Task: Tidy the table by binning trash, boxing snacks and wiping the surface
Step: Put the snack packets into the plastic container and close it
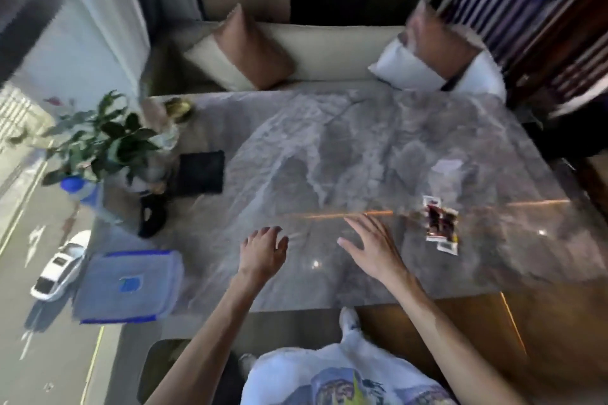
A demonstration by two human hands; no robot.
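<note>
Marble table viewed from above; frame blurred throughout. Left hand and right hand both spread open and empty above the near edge. Two snack packets, overlapping, just right of the right hand, apart from it. One lidded box, blue-trimmed, at the near left corner, well apart from the packets. One dark cloth at far left, beside one plant. One pale scrap, possibly trash, far right; too blurred to identify. No bin in view.

Risks, judged: slick packets on polished stone likely to slide off the right edge if swept rather than pinched; box lid shut, so one hand needed to open it; plant liable to tip during wiping.
</note>
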